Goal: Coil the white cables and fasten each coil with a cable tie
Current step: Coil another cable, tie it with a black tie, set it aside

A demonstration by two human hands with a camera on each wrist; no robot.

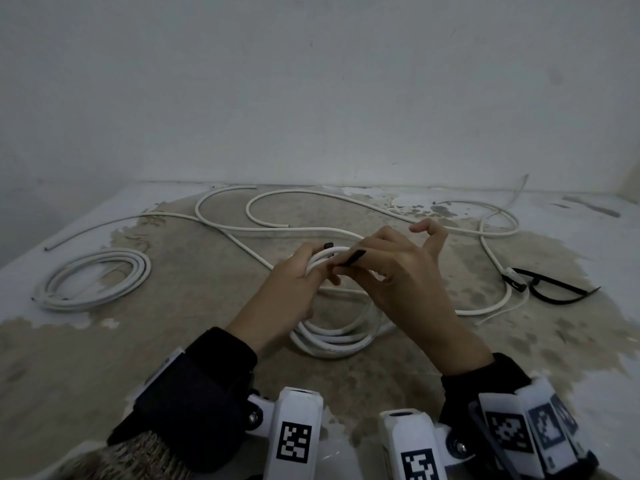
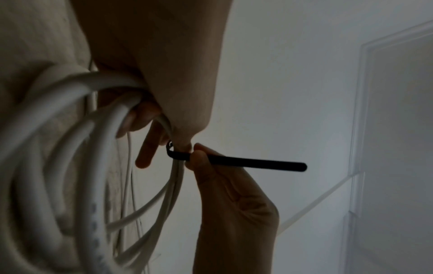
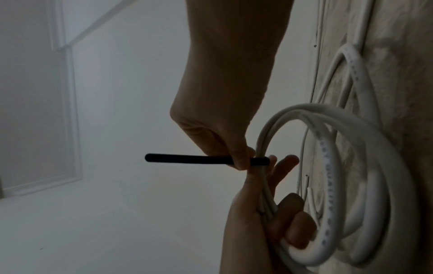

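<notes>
Gripping the far arc of the white coil (image 1: 332,336), the left hand (image 1: 287,285) lifts it while the near arc rests on the table (image 1: 104,368); the right hand (image 1: 398,271) pinches the black cable tie (image 2: 234,161) looped around the gathered strands. Head view alone shows a finished coil (image 1: 93,284) at left, loose cables (image 1: 311,230) beyond, spare ties (image 1: 554,289) at right; wrist views alone show the tie's free tail jutting sideways.

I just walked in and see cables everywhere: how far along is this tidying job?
One coil already lies wound at the left, though no tie shows on it. In hand: the left hand grips a second coil while the right hand pinches a black cable tie wrapped around it. Left: loose cables behind, and spare ties waiting.
</notes>
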